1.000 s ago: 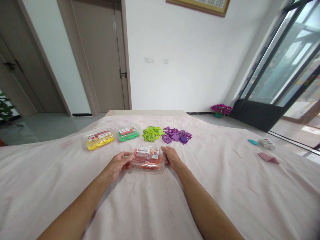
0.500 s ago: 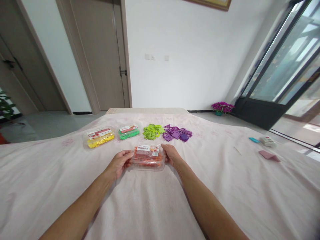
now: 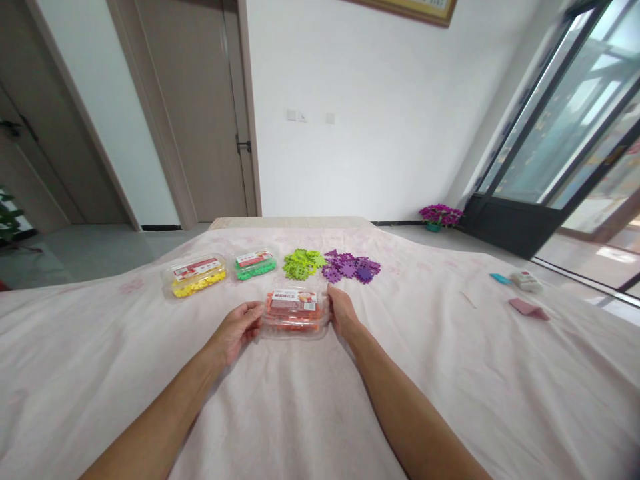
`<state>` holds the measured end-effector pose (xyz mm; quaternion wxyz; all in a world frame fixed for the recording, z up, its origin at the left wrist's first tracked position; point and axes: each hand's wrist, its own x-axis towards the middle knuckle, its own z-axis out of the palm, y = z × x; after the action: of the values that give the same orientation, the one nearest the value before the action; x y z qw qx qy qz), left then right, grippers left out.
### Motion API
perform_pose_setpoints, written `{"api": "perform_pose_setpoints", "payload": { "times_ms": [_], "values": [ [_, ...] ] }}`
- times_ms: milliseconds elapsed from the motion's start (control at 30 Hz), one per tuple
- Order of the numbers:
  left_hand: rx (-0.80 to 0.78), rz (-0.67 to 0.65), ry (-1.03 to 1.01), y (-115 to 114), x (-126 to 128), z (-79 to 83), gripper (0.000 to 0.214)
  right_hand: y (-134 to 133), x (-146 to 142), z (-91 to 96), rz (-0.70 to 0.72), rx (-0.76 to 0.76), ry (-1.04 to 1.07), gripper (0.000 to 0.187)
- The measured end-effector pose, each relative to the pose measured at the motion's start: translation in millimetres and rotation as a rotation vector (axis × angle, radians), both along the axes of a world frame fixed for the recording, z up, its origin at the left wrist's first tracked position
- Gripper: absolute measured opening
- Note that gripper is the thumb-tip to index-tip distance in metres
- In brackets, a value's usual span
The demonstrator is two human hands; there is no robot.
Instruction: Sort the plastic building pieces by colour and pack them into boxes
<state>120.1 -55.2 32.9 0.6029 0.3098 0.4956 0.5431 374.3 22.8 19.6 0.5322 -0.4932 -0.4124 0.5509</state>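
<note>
A clear plastic box (image 3: 295, 313) of orange pieces, its lid bearing a label, rests on the cloth between my hands. My left hand (image 3: 241, 328) grips its left end, fingers curled against the side. At the right end my right hand (image 3: 343, 312) holds it, most of those fingers hidden behind the hand. Beyond it lie loose lime-green pieces (image 3: 301, 264) and loose purple pieces (image 3: 350, 266) with toothed edges. To the left stand a clear box of yellow pieces (image 3: 196, 275) and a smaller-looking clear box of green pieces (image 3: 255, 265), both with labelled lids.
A pale pink cloth (image 3: 300, 413) covers the wide surface. Towards the right lie a pink folded piece (image 3: 529, 309), a white packet (image 3: 526, 281), a blue item (image 3: 501, 279) and a thin white stick (image 3: 469, 300). A pot of magenta flowers (image 3: 440, 216) stands on the floor.
The view has shifted slightly. Both hands stay at the ends of the orange box, with the right hand's fingers a little lower along its side. The other boxes and loose pieces lie as before.
</note>
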Motion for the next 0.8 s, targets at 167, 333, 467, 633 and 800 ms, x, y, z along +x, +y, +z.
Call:
{"api": "perform_pose_setpoints", "payload": {
  "times_ms": [167, 333, 467, 633, 800],
  "values": [
    [-0.017, 0.009, -0.022, -1.1, 0.1, 0.5, 0.032, -2.7, 1.4, 0.7, 0.01, -0.021, 0.102, 0.029],
    [-0.033, 0.022, -0.022, -2.9, 0.5, 8.3, 0.021, -6.5, -1.2, 2.7, 0.029, 0.026, 0.123, 0.031],
    [-0.052, 0.036, -0.014, -3.0, 2.5, 12.2, 0.014, -5.6, -2.1, 8.7, 0.036, -0.014, 0.097, 0.03],
    [-0.036, 0.034, -0.03, -3.1, 4.6, 9.2, 0.015, -3.5, -1.5, 14.4, 0.087, -0.049, 0.039, 0.03],
    [-0.041, 0.038, -0.04, -2.2, 2.5, 6.9, 0.016, -1.9, -4.4, 16.8, 0.05, -0.002, -0.024, 0.024]
  ]
}}
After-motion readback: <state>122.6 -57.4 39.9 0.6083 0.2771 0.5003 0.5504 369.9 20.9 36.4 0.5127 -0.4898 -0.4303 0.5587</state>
